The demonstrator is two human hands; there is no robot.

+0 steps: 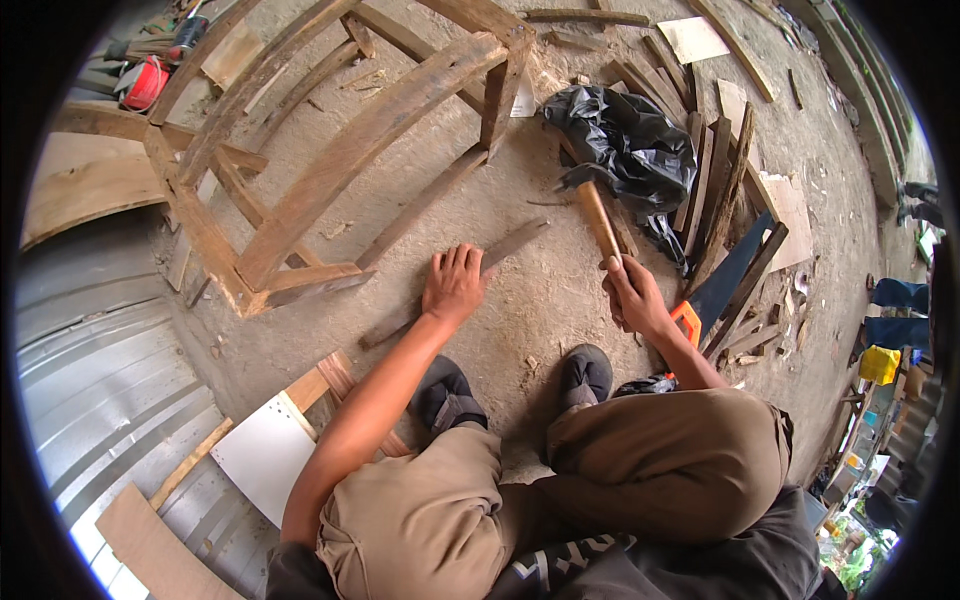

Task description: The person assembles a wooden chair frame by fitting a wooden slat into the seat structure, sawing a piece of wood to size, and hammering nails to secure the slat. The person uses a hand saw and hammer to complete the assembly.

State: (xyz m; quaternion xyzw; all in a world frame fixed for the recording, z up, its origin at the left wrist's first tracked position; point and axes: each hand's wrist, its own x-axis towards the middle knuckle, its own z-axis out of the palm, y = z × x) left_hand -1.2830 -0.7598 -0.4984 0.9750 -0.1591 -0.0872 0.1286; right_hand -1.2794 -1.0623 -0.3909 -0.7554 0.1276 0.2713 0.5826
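My left hand (pixel 455 287) is closed over the middle of a narrow, weathered wood strip (pixel 517 243) that lies slantwise on the ground in front of my feet. In my right hand (pixel 634 297) I grip a hammer (pixel 600 220) by its wooden handle. Its dark head points away from me, a little blurred, close to a black plastic bag (pixel 625 140). Beyond my left hand stands a wooden frame (pixel 365 155) of joined bars, one of them broad and curved. A handsaw (pixel 735 270) with an orange handle rests just right of my right forearm.
Several boards and offcuts (pixel 715 190) are piled behind the saw. On the left lie corrugated metal sheets (pixel 130 350), with a white panel (pixel 265 455) on them. A red container (pixel 145 83) sits at the far left. My shoes (pixel 585 375) stand on the dusty ground.
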